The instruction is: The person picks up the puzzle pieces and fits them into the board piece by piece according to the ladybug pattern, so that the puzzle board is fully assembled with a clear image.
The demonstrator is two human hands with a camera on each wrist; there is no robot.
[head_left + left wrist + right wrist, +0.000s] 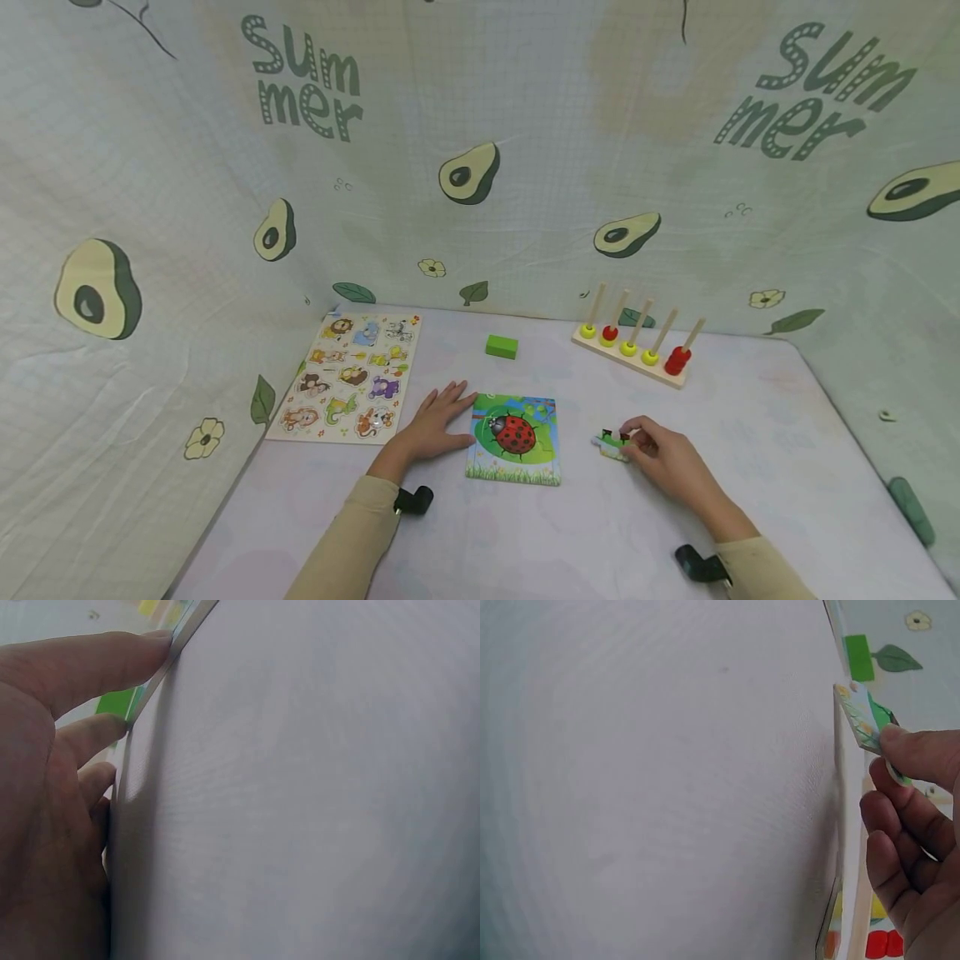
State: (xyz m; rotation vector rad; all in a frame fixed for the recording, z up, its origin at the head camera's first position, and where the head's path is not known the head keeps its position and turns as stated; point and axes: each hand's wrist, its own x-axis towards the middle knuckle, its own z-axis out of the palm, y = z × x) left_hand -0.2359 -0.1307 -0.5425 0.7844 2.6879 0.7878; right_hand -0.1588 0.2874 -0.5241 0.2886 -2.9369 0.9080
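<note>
My right hand (662, 457) pinches a puzzle piece (611, 445) between thumb and fingers, to the right of the ladybug puzzle. In the right wrist view the piece (860, 716) shows green, pale blue and small yellow marks, with the thumb on its near end. The square ladybug puzzle (516, 439) lies on the table, a red spotted beetle on a green leaf. My left hand (433, 425) lies with spread fingers along its left side, fingertips right at the edge. In the left wrist view, thumb and forefinger (94, 671) reach the board's rim.
An animal peg board (348, 379) lies at the left. A green block (502, 347) sits behind the ladybug puzzle. At the back right stands a wooden rack (630, 356) with upright pegs and red and yellow beads. A printed cloth (540, 208) hangs around the table.
</note>
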